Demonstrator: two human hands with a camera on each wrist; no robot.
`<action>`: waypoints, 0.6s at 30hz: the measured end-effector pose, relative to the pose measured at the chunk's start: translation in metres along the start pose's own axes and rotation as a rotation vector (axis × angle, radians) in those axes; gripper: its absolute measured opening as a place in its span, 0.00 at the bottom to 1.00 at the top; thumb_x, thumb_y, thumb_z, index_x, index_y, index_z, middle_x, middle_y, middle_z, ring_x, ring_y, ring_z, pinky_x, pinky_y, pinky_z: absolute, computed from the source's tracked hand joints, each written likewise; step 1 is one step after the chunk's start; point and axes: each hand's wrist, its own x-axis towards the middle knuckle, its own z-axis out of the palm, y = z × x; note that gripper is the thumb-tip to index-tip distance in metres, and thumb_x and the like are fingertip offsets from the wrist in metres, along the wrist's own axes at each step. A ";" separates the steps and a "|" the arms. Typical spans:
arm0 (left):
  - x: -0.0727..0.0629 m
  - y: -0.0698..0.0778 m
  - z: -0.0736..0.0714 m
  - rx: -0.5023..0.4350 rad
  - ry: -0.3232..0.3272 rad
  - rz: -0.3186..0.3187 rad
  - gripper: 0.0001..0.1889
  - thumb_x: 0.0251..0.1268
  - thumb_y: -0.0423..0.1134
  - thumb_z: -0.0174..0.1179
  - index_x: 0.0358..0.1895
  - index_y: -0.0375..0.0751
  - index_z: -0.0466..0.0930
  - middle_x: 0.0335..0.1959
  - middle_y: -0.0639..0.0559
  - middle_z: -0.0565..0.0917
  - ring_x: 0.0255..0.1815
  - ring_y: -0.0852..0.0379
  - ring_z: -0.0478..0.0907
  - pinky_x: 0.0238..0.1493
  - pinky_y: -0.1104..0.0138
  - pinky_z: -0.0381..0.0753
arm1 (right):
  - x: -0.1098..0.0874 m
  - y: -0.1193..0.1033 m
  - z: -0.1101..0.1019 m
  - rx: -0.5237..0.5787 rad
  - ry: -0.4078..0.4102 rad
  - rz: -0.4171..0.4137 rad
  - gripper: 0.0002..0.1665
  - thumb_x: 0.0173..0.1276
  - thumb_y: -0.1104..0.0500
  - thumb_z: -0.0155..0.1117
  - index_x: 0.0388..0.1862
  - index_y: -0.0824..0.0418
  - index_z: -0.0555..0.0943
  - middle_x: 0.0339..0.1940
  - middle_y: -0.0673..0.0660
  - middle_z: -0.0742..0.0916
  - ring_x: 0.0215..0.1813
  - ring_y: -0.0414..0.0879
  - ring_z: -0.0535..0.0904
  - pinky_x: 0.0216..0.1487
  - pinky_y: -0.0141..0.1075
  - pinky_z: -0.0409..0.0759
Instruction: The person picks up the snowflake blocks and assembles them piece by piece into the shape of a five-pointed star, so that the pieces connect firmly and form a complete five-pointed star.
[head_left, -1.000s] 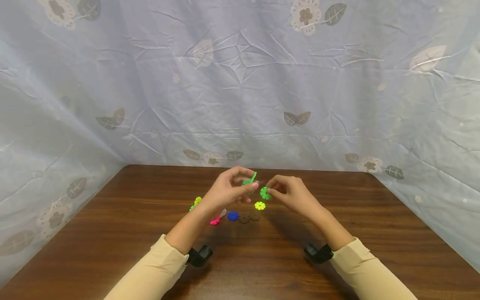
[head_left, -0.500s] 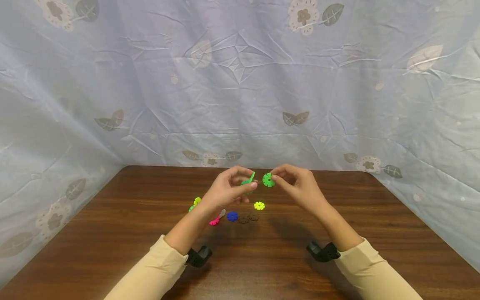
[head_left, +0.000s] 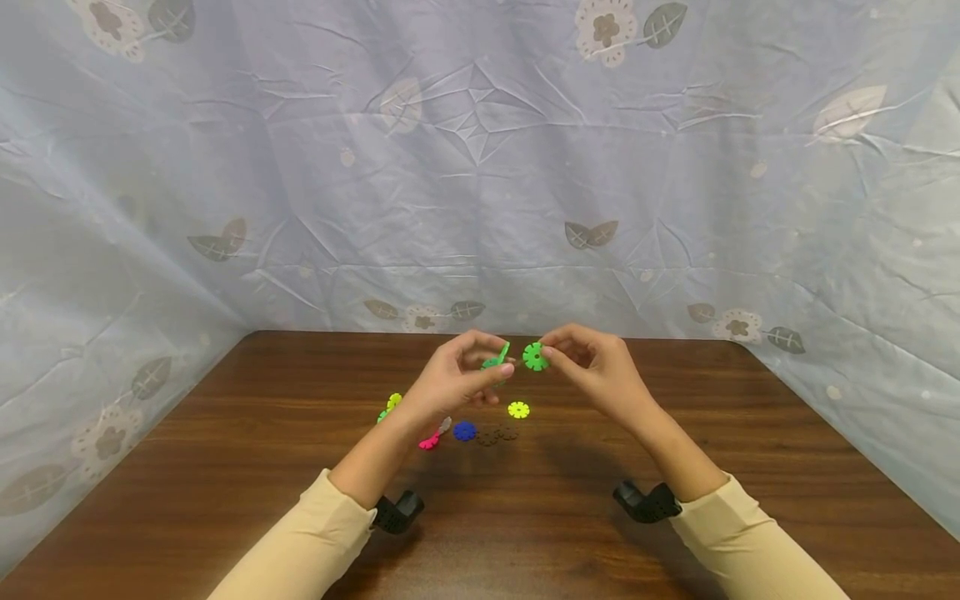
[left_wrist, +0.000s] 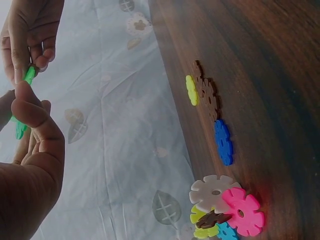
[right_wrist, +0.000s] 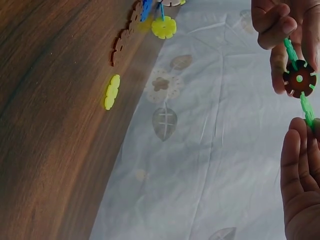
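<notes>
My left hand (head_left: 457, 375) is raised over the table and holds green notched flower discs (head_left: 505, 353) between thumb and fingers. Joined to them is a dark brown notched disc (right_wrist: 292, 82), plain in the right wrist view. Opposite, my right hand (head_left: 600, 371) pinches another green flower disc (head_left: 536, 357) at its right edge, its flat face towards the head camera. In the right wrist view this green disc (right_wrist: 306, 111) stands edge-on, its tip right at the brown disc's rim. The left fingers partly hide the pieces they hold.
On the wooden table (head_left: 675, 467) below lie a yellow disc (head_left: 518, 410), a blue disc (head_left: 464, 431) and brown discs (head_left: 487, 438). Farther left a pink disc (head_left: 429, 442) and a white disc (left_wrist: 207, 192) overlap other pieces. A patterned curtain (head_left: 480, 208) hangs behind.
My right hand has risen with its green disc, which has come level with the left hand's pieces and moved slightly left in the last half second. The left hand stays nearly still.
</notes>
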 end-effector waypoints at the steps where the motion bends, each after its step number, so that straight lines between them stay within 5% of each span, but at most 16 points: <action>1: 0.000 0.000 0.000 0.002 0.002 0.005 0.20 0.74 0.39 0.66 0.65 0.43 0.76 0.58 0.40 0.87 0.31 0.53 0.86 0.42 0.62 0.87 | 0.000 0.001 0.000 -0.001 0.004 -0.002 0.05 0.75 0.62 0.68 0.47 0.60 0.87 0.31 0.54 0.91 0.24 0.39 0.77 0.27 0.31 0.76; 7: 0.000 0.001 0.000 0.002 0.001 0.021 0.20 0.75 0.39 0.65 0.65 0.41 0.75 0.57 0.39 0.87 0.30 0.54 0.86 0.40 0.64 0.86 | 0.000 0.001 0.003 0.021 0.025 -0.003 0.05 0.75 0.63 0.68 0.46 0.61 0.87 0.33 0.55 0.91 0.24 0.43 0.77 0.27 0.30 0.76; 18: -0.001 0.003 0.000 -0.016 0.006 0.011 0.19 0.75 0.38 0.66 0.65 0.44 0.76 0.61 0.38 0.86 0.33 0.57 0.85 0.41 0.65 0.87 | -0.001 -0.001 0.007 0.120 0.026 0.005 0.05 0.75 0.64 0.67 0.47 0.64 0.86 0.37 0.60 0.92 0.30 0.35 0.81 0.29 0.29 0.77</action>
